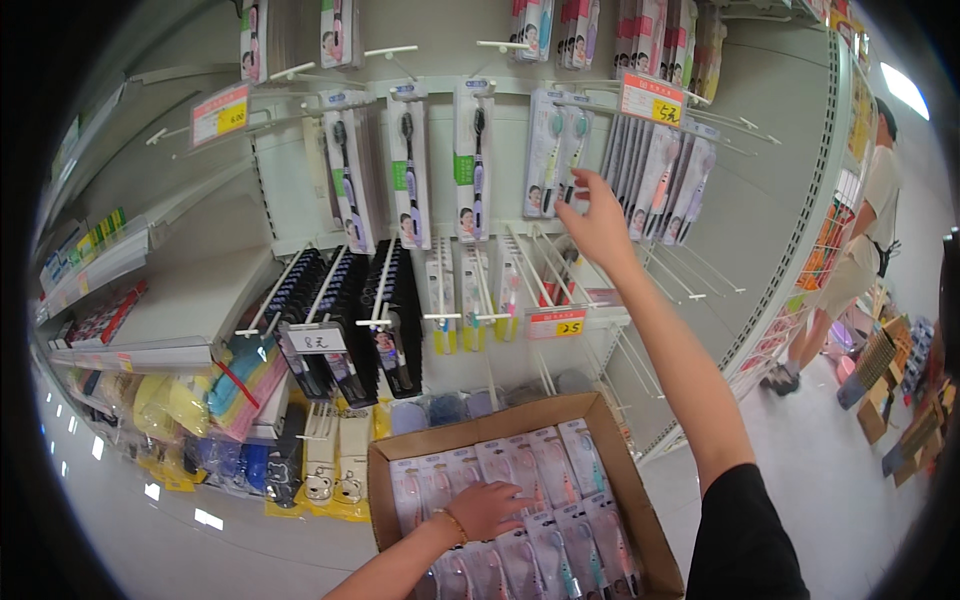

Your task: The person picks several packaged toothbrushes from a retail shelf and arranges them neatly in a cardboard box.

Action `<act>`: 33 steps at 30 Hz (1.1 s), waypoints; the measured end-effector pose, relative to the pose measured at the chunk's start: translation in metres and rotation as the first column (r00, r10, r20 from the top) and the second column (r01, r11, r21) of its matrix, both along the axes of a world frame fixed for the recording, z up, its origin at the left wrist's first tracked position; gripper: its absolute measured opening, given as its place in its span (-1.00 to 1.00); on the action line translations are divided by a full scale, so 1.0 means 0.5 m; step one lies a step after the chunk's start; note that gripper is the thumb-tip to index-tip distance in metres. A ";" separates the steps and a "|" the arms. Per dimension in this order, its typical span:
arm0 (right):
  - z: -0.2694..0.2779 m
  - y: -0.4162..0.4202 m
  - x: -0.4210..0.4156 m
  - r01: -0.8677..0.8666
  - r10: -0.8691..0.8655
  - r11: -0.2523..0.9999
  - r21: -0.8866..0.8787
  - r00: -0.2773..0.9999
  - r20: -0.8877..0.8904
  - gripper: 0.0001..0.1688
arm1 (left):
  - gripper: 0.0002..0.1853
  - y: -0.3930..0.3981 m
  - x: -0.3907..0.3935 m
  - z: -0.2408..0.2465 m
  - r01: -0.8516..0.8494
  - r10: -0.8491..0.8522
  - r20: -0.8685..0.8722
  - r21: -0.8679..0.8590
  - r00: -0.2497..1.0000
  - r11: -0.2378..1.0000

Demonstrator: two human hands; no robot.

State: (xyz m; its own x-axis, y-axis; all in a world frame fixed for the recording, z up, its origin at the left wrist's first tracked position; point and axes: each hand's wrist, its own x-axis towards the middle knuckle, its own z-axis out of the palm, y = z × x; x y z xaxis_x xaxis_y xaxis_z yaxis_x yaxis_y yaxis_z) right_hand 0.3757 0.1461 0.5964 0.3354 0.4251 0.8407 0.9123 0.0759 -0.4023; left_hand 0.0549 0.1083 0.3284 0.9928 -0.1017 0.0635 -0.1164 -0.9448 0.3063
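Before me a cardboard box (652, 517) holds rows of packaged toothbrushes (555, 465). My left hand (491, 510), with a bracelet at its wrist, lies over the packs in the box, fingers spread; whether it grips one cannot be told. Raised to the display, my right hand (596, 221) has thumb and forefinger apart beside hanging green-and-white toothbrush packs (551, 154); contact with them is unclear. Packs with dark-bristled, purple-handled toothbrushes (478, 161) hang to the left, and more toothbrush packs (660, 184) hang to the right.
Metal display hooks (694, 296) stick out around the packs. Black-backed packs (397, 322) hang lower left, above bagged goods. Shelves (180, 300) stand at left. A perforated shelf upright (814, 172) rises at right, with a person (862, 225) standing beyond it near boxes on the floor.
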 end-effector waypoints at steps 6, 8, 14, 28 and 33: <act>-0.012 0.168 0.114 0.196 -0.238 0.958 -0.208 0.950 -0.203 0.02 | -0.56 0.004 -0.012 -0.005 -0.035 0.036 0.053 -0.011 0.998 0.999; -0.023 0.182 0.119 0.168 -0.230 0.954 -0.248 0.940 -0.250 0.04 | -0.57 0.005 -0.016 0.002 -0.049 0.050 0.020 -0.013 0.999 0.999; -0.033 0.189 0.136 0.201 -0.250 0.960 -0.195 0.928 -0.275 0.02 | -0.58 0.004 -0.005 0.006 -0.026 0.025 -0.070 -0.011 0.997 1.000; 0.212 0.125 0.076 -0.213 0.350 0.892 0.398 0.883 -0.312 -0.26 | -0.65 0.010 -0.011 -0.012 -0.020 0.019 -0.025 -0.036 0.999 0.999; 0.220 0.119 0.095 -0.324 0.412 0.880 0.347 0.884 -0.219 -0.35 | -0.67 0.010 -0.011 -0.011 -0.023 0.022 -0.015 -0.068 1.000 0.997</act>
State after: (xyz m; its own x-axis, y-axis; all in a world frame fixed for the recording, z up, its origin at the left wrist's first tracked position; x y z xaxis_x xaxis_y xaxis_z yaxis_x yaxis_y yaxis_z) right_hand 0.4234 0.2055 0.7063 0.4411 0.3144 0.8406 0.6469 0.5378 -0.5406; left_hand 0.0496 0.1131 0.3231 0.9956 -0.0753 0.0556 -0.0906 -0.9238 0.3719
